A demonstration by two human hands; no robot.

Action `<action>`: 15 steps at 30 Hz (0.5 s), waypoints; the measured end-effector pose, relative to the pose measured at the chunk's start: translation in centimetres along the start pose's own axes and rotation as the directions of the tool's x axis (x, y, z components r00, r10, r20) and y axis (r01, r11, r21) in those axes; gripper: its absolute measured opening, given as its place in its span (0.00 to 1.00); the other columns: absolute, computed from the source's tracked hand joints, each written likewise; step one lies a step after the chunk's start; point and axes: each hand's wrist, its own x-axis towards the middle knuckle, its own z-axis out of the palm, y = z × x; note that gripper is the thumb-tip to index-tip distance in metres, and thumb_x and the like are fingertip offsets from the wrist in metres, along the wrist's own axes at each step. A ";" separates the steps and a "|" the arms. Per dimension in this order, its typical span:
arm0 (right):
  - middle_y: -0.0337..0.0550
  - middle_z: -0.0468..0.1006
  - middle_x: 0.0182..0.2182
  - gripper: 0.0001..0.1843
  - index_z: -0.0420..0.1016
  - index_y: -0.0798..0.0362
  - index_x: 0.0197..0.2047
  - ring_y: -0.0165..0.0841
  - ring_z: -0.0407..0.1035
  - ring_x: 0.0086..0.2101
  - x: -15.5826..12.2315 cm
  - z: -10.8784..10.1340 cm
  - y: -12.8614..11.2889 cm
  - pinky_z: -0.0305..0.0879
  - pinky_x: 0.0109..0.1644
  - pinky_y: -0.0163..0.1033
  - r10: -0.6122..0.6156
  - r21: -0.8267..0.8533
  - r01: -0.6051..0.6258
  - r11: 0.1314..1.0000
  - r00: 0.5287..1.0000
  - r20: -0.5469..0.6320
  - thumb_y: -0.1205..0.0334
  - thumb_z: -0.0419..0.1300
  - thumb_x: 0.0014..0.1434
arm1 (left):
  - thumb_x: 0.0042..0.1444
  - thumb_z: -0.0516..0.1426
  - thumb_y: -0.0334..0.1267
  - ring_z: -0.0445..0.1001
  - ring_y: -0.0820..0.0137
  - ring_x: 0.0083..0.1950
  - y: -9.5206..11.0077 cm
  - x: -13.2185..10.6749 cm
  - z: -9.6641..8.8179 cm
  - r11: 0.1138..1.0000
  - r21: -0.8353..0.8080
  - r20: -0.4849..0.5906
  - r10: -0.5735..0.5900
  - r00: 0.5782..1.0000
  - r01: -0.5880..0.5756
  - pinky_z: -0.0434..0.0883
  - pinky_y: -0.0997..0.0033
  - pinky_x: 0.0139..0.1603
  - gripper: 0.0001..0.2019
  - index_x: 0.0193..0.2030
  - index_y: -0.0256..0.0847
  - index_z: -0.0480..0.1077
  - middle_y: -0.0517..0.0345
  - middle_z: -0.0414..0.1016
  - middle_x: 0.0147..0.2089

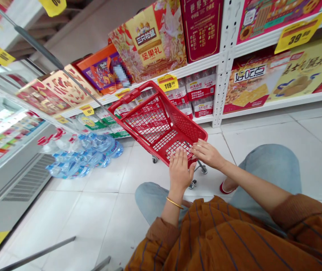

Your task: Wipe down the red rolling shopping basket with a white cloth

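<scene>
A small red plastic shopping cart (187, 113) with lattice walls stands tilted in view before me, nothing visible inside its basket. Over its near rim lies my left hand (179, 169), fingers stretched out and side by side, a gold bangle at the wrist. Beside it, my right hand (208, 153) rests flat on the corner of the same rim, fingers extended, with a ring on one. Neither hand is wrapped round the rim. Small caster wheels (193, 184) show below the basket, partly hidden by my hands and legs.
Behind the cart, white shelves (220, 90) hold gift boxes (152, 41), cracker boxes (251, 84) and packs of bottled water (200, 92). Large water bottles (86, 152) stand on the tiled floor beside a chiller (22, 184) at left. A dark pole (39, 47) crosses the upper left.
</scene>
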 end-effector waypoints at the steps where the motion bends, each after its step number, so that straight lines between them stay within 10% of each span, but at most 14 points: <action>1: 0.51 0.80 0.45 0.18 0.71 0.55 0.57 0.38 0.68 0.53 0.0 0.1 -0.1 0.64 0.62 0.55 0.000 -0.002 0.000 1.000 1.000 0.001 0.62 0.58 0.65 | 0.67 0.45 0.50 0.58 0.58 0.70 0.2 0.2 0.2 1.000 0.012 0.032 -0.001 0.999 0.001 0.52 0.52 0.72 0.30 0.64 0.27 0.61 0.41 0.64 0.67; 15: 0.51 0.76 0.54 0.21 0.67 0.52 0.61 0.39 0.60 0.63 -1.3 0.0 2.7 0.60 0.66 0.54 0.055 0.063 -0.056 0.996 0.998 0.015 0.66 0.55 0.66 | 0.67 0.45 0.52 0.62 0.63 0.68 -1.3 -0.3 0.2 0.996 0.026 0.175 0.078 0.981 -0.084 0.58 0.59 0.69 0.29 0.67 0.35 0.58 0.50 0.62 0.68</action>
